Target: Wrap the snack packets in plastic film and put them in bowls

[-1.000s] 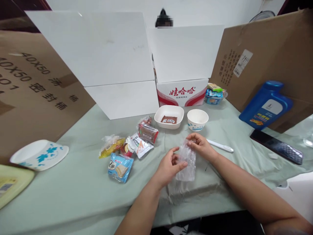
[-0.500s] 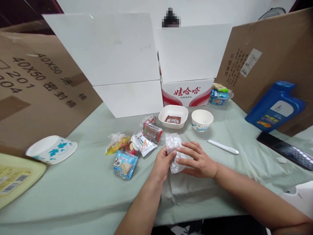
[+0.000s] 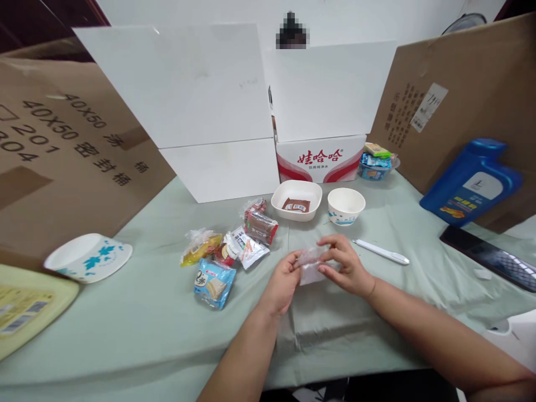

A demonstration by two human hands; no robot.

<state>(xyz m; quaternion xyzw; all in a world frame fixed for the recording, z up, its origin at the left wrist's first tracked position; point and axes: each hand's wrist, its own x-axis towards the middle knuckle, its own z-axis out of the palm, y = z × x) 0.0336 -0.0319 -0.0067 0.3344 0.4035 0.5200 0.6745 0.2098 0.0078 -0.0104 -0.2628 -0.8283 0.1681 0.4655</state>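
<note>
Both my hands meet over the middle of the pale green tablecloth [image 3: 138,329] on a small clear plastic bag [image 3: 310,267]. My left hand [image 3: 283,282] pinches the bag's left edge. My right hand [image 3: 345,265] curls its fingers over the bag's top and right side. The bag lies nearly flat between them, partly hidden by my fingers. A heap of snack packets [image 3: 228,251] lies just left of my hands. Beyond them stand a white dish [image 3: 296,199] holding a brown sachet [image 3: 295,205] and a white paper bowl [image 3: 345,205].
A white pen-like stick [image 3: 381,251] lies right of my hands. A blue jug [image 3: 471,181] and a dark phone [image 3: 489,257] sit at the right. A blue-patterned bowl [image 3: 87,257] and a yellow tray [image 3: 25,307] are at the left. White boards and cardboard walls ring the table.
The bag went from hanging upright between my hands to being folded down nearly flat. My right hand moved from the bag's top to over its right side.
</note>
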